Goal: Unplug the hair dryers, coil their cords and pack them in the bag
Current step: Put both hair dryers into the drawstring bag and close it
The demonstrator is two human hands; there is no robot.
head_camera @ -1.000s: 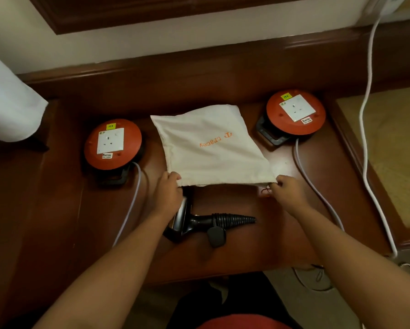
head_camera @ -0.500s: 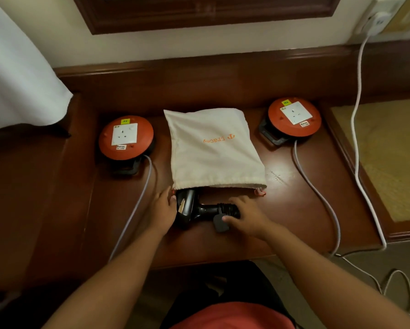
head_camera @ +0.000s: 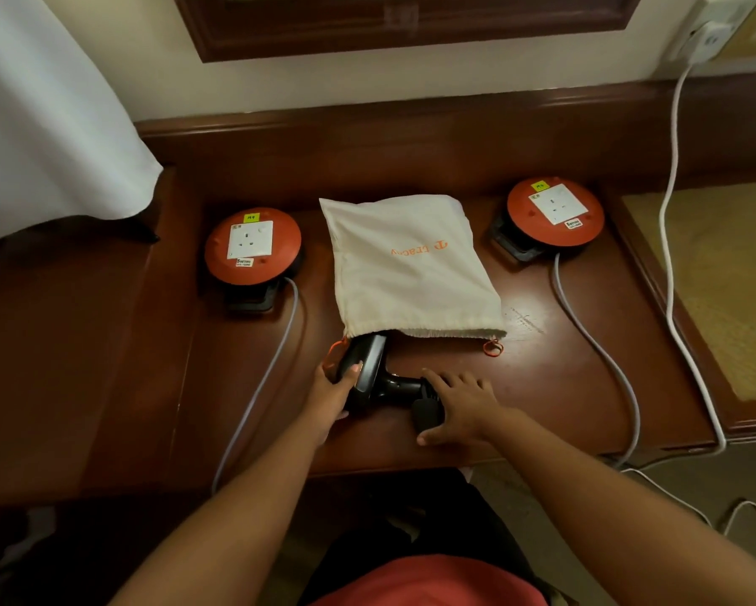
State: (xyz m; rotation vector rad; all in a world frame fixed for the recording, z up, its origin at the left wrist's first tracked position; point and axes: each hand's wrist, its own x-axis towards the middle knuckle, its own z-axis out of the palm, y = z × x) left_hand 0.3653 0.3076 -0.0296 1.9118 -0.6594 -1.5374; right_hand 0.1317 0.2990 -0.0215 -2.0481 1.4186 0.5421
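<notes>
— What's the setting?

— A dark wooden tabletop against a cream wall, a white cloth hanging at the upper left of the frame. Two orange cord reels with sockets sit on it, the left reel in the middle left of the frame and the right reel toward the upper right. A white cable runs down the right side from a wall plug.

— And the thing you're packing?

— The black hair dryer lies at centre frame, its head poking into the mouth of the cream drawstring bag, which lies flat between the reels. The handle and the black plug are outside the bag.

— Your hands?

— My left hand is curled round the dryer's head, fingers on its side. My right hand covers the handle end and the plug, fingers bent over them; whether it truly grips or only presses, I cannot tell.

— How will it handle?

— I judge the dryer rigid and fairly hefty for its size, smooth plastic that could slip. The bag is soft and limp, so its mouth will likely collapse unless held open. The coiled cord looks springy and may uncoil, so I'd keep the plug pinned against the handle and push from the handle end.
</notes>
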